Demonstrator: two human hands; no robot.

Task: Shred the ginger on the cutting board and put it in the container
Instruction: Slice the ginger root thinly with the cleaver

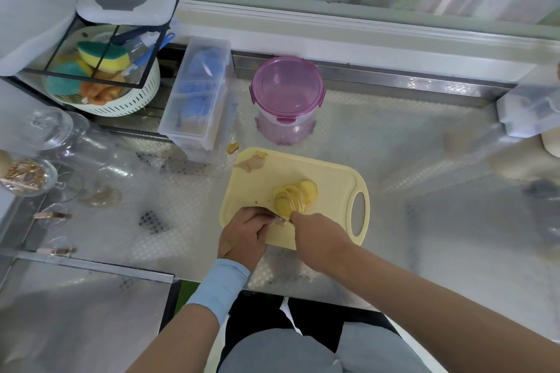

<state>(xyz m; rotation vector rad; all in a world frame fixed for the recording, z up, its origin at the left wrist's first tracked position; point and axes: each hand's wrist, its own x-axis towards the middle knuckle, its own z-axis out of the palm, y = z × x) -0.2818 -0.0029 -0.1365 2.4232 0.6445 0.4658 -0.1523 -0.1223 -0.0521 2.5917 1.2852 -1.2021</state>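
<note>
1. Currently the left hand [245, 236] is curling its fingers [268, 216] together into a claw and pinning the near end of the ginger [298, 192]. The right hand [307, 225] is closing round a knife [295, 204]. Its own fingers are hiding under the hand, and the blade is showing only as a blurred streak across the slices.
2. The step in hand is looking like cutting slices down into shreds. It is probably going best if the left fingertips are staying tucked behind the knuckles, the blade is riding against those knuckles, and the slices are lying flat and overlapped so that thin strokes are making even strips.
3. The ginger is lying mid-board on the cutting board [333, 179] as a fan of overlapping slices. I am counting about half a dozen, but the overlap and blur are preventing an exact count.
4. Moving outward, I am counting one board, one knife, one small heap of peel scraps [251, 164] at the board's far left corner, and one stray bit [232, 148] sitting on the surface [394, 145] just beyond that corner.
5. One container [288, 91] is standing on the surface beyond the board's far edge, apart from it. It is wearing its purple lid, so it is needing opening before any shreds go in.
</note>
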